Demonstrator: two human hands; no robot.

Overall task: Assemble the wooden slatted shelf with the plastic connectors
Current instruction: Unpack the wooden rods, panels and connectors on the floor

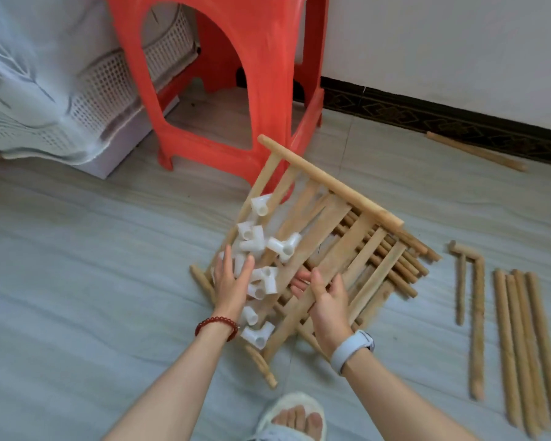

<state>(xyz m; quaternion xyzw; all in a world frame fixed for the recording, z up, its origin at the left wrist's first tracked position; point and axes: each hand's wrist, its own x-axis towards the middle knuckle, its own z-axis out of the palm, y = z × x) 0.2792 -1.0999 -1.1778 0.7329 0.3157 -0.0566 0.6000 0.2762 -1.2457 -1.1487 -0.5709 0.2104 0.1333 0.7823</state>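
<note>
A wooden slatted panel [328, 218] is tilted up over a pile of more slatted panels and dowels on the floor. Several white plastic connectors [283, 246] lie on its left side, some sliding down. My left hand [231, 281], fingers spread and straight, presses against the connectors at the panel's left edge. My right hand [326, 300] grips a slat of the tilted panel near its lower middle, fingers curled under it.
A red plastic stool [236, 74] stands just behind the pile. White baskets under cloth [45, 100] sit at the left. Several loose wooden dowels [519, 345] lie on the floor at the right, one more [474, 151] by the wall. A slippered foot [296, 415] is at the bottom.
</note>
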